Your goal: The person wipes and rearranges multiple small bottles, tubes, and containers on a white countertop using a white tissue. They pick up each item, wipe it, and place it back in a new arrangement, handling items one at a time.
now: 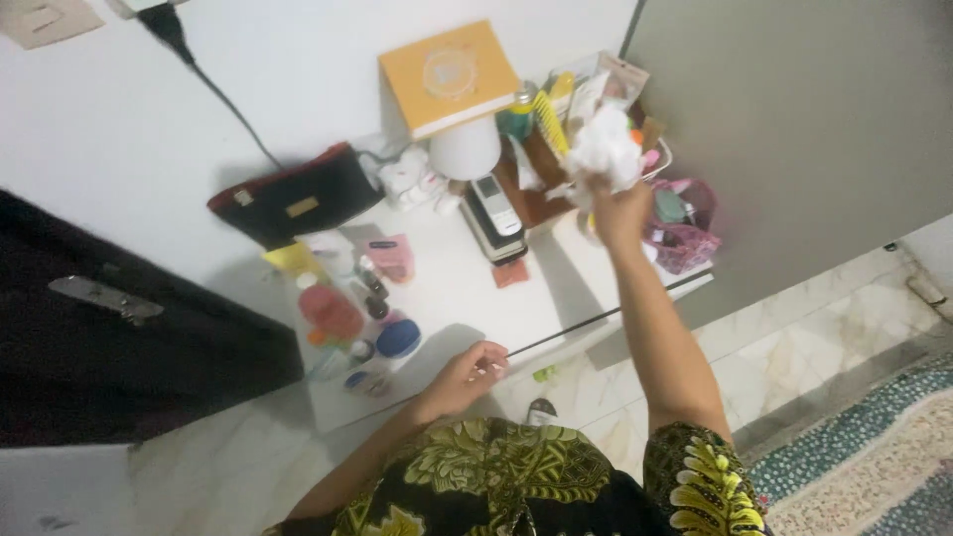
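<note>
My right hand (617,210) is raised over the back right of a small white table (467,298) and grips a crumpled white cloth or tissue wad (604,149). It hovers by a cluttered holder of combs and bottles (544,119). My left hand (467,377) rests at the table's front edge with its fingers curled; whether it holds anything small is unclear.
On the table are a black pouch (288,203), an orange box (449,77) on a white cup (465,149), a grey phone-like device (493,213), a pink mesh basket (685,238), and several small bottles and jars (342,318). A dark door (99,337) stands left, a patterned rug (874,457) right.
</note>
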